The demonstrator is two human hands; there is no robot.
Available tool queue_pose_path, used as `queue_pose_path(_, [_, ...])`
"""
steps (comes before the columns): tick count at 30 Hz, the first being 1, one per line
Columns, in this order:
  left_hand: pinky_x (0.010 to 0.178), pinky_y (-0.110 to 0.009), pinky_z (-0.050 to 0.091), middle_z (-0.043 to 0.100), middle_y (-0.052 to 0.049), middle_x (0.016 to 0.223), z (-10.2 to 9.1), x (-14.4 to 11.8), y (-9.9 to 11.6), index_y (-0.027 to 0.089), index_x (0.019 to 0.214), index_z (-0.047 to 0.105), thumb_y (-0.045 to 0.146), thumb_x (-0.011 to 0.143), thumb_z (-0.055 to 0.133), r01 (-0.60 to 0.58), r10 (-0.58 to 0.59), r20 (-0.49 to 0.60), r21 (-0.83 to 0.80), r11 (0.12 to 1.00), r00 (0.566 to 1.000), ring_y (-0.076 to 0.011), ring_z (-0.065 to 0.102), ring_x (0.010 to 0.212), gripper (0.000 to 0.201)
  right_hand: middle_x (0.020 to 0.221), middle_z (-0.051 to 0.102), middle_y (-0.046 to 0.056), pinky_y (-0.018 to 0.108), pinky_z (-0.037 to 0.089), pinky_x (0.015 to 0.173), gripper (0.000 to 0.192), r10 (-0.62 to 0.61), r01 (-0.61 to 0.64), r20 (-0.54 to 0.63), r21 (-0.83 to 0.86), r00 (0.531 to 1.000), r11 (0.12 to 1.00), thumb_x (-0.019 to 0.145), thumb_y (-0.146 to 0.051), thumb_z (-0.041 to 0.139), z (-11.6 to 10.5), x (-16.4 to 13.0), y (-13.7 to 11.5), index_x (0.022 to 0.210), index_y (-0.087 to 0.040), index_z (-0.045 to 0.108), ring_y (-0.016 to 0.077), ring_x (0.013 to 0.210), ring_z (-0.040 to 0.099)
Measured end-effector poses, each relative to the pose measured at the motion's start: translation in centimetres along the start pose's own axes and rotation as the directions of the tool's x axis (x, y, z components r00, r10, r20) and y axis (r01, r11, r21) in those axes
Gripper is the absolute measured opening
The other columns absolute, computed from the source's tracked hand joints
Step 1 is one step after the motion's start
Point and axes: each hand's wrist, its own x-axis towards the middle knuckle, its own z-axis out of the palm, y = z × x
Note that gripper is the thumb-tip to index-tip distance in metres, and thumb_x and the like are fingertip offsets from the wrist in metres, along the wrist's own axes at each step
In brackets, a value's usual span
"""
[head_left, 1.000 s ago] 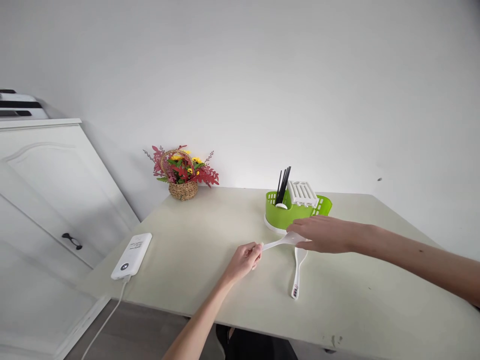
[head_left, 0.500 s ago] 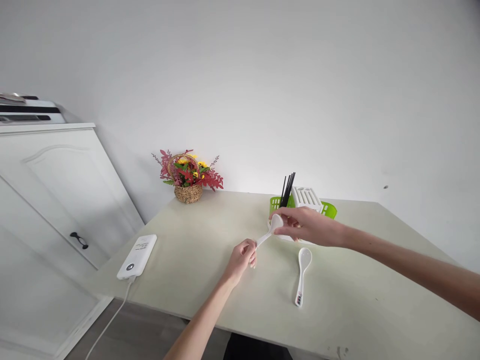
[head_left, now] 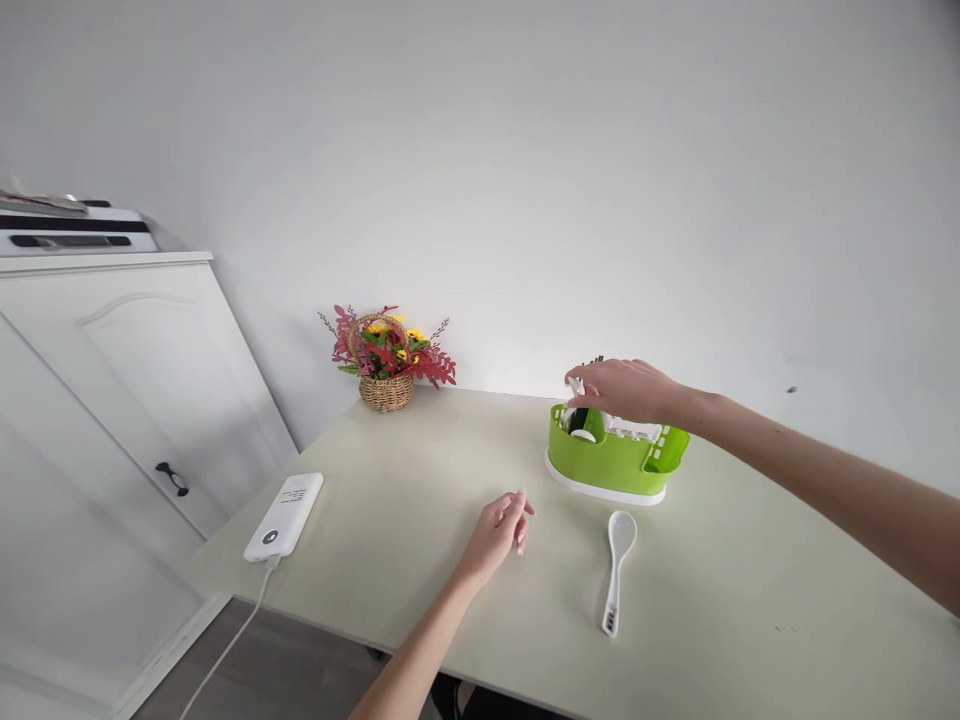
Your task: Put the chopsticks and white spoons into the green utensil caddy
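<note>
My right hand [head_left: 628, 388] grips a white spoon [head_left: 576, 386] by its handle. The spoon points down into the left part of a green utensil holder [head_left: 596, 465] with a white base. Black chopsticks [head_left: 592, 360] stand in the holder, mostly hidden behind my right hand. A white slotted piece, partly covered by the hand, sits in the holder's middle. My left hand [head_left: 496, 535] rests over the table to the left, fingers curled together with nothing in them. In front of the holder, a second white spoon [head_left: 619, 570] lies with its bowl toward the wall.
At the back left stands a wicker basket [head_left: 386, 392] of artificial flowers. A white power bank [head_left: 285, 517] lies on the table's left side, its cable [head_left: 232, 640] hanging over the front edge. Left of the table is a white cabinet [head_left: 150, 400]; a plain wall rises behind.
My left hand has let go of the spoon. The right hand has turned the spoon bowl-down and carried it back into the green holder. The view has shifted slightly.
</note>
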Motion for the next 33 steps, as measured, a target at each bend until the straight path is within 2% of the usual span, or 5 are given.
queue_pose_path(9, [0.054, -0.024, 0.039, 0.046, 0.006, 0.057, 0.0, -0.3, -0.7, 0.017, 0.087, 0.060, 0.066, 0.100, 0.044, -0.033, 0.032, 0.018, 0.063, 0.997, 0.999, -0.0096, 0.043, 0.048, 0.053, 0.112, 0.074, 0.013, 0.038, 0.049, 0.080, 0.032, -0.108, 0.114, 0.160, -0.029, 0.981, 0.993, 0.095, -0.047, 0.057, 5.2, 4.4, -0.8, 0.112, -0.024, 0.072, 0.0315, 0.106, 0.069])
queue_pose_path(17, [0.053, -0.024, 0.038, 0.044, 0.007, 0.056, 0.1, -0.3, -0.7, 0.017, 0.085, 0.060, 0.066, 0.100, 0.044, -0.050, 0.049, 0.012, 0.061, 0.997, 0.999, -0.0094, 0.043, 0.047, 0.053, 0.115, 0.072, 0.014, 0.035, 0.050, 0.082, 0.035, -0.136, 0.136, 0.170, 0.007, 0.976, 0.991, 0.095, -0.045, 0.059, 7.0, 4.3, -0.3, 0.116, -0.021, 0.073, 0.0299, 0.108, 0.068])
queue_pose_path(23, [0.053, -0.024, 0.037, 0.043, 0.007, 0.054, 0.0, -0.4, -0.4, 0.018, 0.082, 0.060, 0.068, 0.099, 0.044, -0.045, 0.045, 0.008, 0.066, 0.997, 0.999, -0.0099, 0.042, 0.046, 0.056, 0.122, 0.071, 0.014, 0.036, 0.050, 0.083, 0.051, -0.095, 0.094, 0.041, 0.028, 0.995, 0.995, 0.101, -0.055, 0.043, 4.2, 1.2, -1.0, 0.133, -0.021, 0.064, 0.0288, 0.108, 0.069])
queue_pose_path(28, [0.054, -0.025, 0.038, 0.044, 0.006, 0.055, 0.1, -0.4, -0.3, 0.018, 0.082, 0.060, 0.070, 0.099, 0.042, -0.036, 0.035, 0.005, 0.069, 0.997, 0.999, -0.0101, 0.042, 0.047, 0.058, 0.109, 0.074, 0.008, 0.035, 0.047, 0.073, 0.050, -0.089, 0.089, -0.047, 0.010, 0.995, 0.996, 0.106, -0.052, 0.026, 1.4, -3.9, -1.7, 0.119, -0.026, 0.067, 0.0236, 0.087, 0.071])
queue_pose_path(33, [0.053, -0.024, 0.037, 0.044, 0.006, 0.054, 0.1, -0.3, -0.6, 0.017, 0.081, 0.062, 0.068, 0.100, 0.042, -0.045, 0.045, 0.009, 0.071, 0.996, 0.999, -0.0099, 0.041, 0.046, 0.058, 0.088, 0.074, 0.007, 0.035, 0.045, 0.067, 0.048, -0.178, 0.174, 0.079, 0.053, 0.981, 0.983, 0.106, -0.046, 0.026, 5.2, -9.1, -1.7, 0.094, -0.027, 0.069, 0.0235, 0.074, 0.069])
